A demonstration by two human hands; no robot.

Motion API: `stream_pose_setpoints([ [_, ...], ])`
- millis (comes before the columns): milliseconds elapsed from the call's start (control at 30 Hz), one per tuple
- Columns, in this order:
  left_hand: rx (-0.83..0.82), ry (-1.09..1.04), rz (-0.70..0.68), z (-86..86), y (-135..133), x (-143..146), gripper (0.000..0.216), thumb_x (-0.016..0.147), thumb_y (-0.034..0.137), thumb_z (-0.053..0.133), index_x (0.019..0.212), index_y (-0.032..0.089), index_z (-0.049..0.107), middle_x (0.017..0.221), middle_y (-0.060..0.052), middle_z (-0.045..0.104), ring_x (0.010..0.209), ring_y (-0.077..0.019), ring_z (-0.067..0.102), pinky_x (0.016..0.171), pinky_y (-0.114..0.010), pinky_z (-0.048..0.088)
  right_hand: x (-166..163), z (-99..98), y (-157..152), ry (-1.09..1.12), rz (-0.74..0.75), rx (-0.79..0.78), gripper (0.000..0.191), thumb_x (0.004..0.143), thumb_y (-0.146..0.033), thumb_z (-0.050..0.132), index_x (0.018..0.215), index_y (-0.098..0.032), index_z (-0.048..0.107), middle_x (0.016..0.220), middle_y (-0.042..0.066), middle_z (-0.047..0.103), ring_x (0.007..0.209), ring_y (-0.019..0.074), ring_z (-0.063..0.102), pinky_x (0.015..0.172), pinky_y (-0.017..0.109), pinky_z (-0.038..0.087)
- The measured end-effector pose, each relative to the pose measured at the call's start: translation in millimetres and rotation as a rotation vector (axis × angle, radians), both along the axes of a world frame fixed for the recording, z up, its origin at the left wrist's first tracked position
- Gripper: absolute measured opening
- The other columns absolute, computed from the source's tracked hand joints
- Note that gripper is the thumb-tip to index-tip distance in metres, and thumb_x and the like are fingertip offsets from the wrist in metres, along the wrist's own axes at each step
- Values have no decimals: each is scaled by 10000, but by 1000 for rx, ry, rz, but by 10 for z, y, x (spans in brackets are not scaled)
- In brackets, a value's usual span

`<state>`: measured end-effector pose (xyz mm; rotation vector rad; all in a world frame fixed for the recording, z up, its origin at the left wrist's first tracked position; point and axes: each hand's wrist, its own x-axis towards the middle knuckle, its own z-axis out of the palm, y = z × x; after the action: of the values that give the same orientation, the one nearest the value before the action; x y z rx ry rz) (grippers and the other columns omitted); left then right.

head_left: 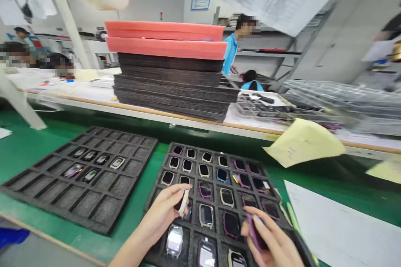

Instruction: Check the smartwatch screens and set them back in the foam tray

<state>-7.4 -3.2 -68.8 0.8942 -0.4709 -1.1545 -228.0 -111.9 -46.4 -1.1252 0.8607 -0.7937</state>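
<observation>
My left hand (161,208) pinches a white-framed watch case (184,203) on edge above the right-hand black foam tray (216,200). In my right hand (274,233) is a purple-framed watch case (257,233), tilted over the same tray's right side; the fingers cover part of it. Most visible pockets there hold dark-faced watch cases with white, purple or blue frames. A white watch case (174,240) with a shiny face lies below my left hand. To the left, a second foam tray (97,204) bears several watch cases (102,158) in its middle pockets.
Behind the trays, a raised shelf (175,117) carries stacked black foam (169,87) topped by pink foam (166,48). Clear plastic trays (354,100) stand at its right. A yellow note (303,144) hangs from its edge. White paper (344,225) lies right. Other people are farther back.
</observation>
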Motion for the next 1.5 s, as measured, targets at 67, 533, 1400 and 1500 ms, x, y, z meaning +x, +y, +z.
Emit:
stream_pose_setpoints([
  [67, 31, 3, -46, 8, -48, -100, 455, 790, 394, 761, 1127, 107, 661, 725, -15, 563, 606, -105, 530, 589, -229, 412, 71, -21, 22, -98, 46, 57, 497, 820, -546, 738, 1148, -192, 618, 808, 85, 699, 422, 70, 386, 349, 155, 264],
  [533, 90, -468, -73, -102, -61, -280, 425, 797, 232, 691, 1211, 186, 610, 956, -25, 648, 879, -171, 605, 802, -264, 474, 37, -214, -27, -191, 365, 111, 406, 871, -375, 748, 1248, -257, 653, 1089, 100, 729, 892, 230, 679, 777, 323, 512],
  [1400, 200, -729, -168, -51, 33, -362, 460, 839, 164, 559, 1294, 220, 521, 1213, -71, 606, 1136, -251, 547, 1030, -390, 382, 38, -320, -11, -264, 420, 106, 382, 845, -300, 774, 1217, -264, 694, 1055, 87, 749, 871, 220, 711, 796, 323, 549],
  [1500, 205, -740, -201, -44, 33, -357, 451, 830, 163, 569, 1276, 224, 542, 1216, -71, 609, 1133, -259, 541, 1033, -401, 368, 33, -304, 9, -224, 370, 97, 383, 807, -285, 802, 1178, -247, 715, 1007, 85, 760, 836, 233, 720, 815, 354, 548],
])
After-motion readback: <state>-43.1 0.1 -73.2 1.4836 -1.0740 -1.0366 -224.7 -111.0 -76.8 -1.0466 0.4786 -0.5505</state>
